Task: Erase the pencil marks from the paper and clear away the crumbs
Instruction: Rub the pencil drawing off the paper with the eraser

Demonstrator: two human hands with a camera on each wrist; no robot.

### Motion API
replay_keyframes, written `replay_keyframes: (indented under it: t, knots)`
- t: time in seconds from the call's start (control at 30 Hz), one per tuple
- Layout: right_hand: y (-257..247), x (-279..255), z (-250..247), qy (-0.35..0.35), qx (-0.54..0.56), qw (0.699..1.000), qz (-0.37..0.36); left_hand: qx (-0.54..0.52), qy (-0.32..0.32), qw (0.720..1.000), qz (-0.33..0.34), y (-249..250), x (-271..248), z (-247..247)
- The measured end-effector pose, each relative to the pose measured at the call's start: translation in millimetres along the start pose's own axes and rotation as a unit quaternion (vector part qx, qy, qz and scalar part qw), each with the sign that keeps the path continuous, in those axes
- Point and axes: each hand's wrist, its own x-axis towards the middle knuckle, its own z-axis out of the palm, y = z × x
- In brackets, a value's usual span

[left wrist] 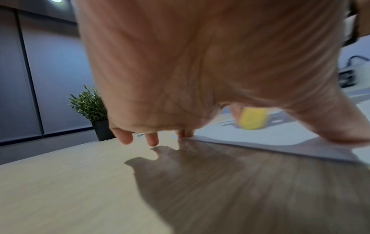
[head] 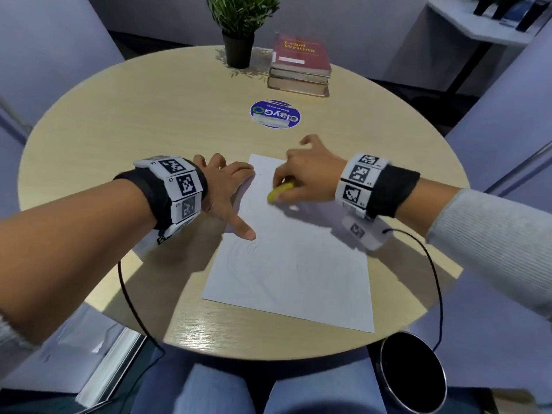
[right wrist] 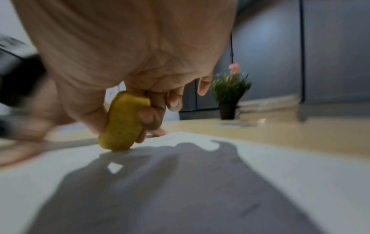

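A white sheet of paper (head: 292, 264) with faint pencil lines lies on the round wooden table (head: 149, 121). My right hand (head: 304, 174) pinches a yellow eraser (head: 279, 192) between thumb and fingers, its lower end touching the paper's upper part. The eraser (right wrist: 122, 121) stands tilted on the sheet (right wrist: 260, 174) in the right wrist view. My left hand (head: 227, 189) lies spread flat on the paper's left edge, thumb stretched onto the sheet. In the left wrist view the fingertips (left wrist: 185, 133) press the paper's edge (left wrist: 260, 139), and the eraser (left wrist: 252, 118) shows beyond.
A potted plant (head: 239, 34) and a stack of books (head: 300, 67) stand at the table's far side. A round blue sticker (head: 275, 114) lies past the paper. A dark round bin (head: 413, 372) sits below the table's near right edge. Cables hang from both wrists.
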Motion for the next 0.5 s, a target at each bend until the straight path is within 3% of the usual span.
replay_keyframes:
  t: [0.07, 0.2, 0.33, 0.5]
  knots:
    - [9, 3, -1, 0.020, -0.024, 0.999, 0.037, 0.010, 0.000, 1.000, -0.001, 0, -1, 0]
    - [-13, -2, 7, -0.022, -0.015, 0.998, -0.054, 0.016, -0.003, 1.000, -0.005, 2, -1, -2]
    - [5, 6, -6, 0.015, -0.015, 0.999, 0.049, 0.021, -0.008, 1.000, -0.008, 3, -2, -3]
    - [-18, -3, 8, -0.006, -0.024, 0.998, -0.062, 0.019, -0.017, 1.000, -0.009, 2, -2, -2]
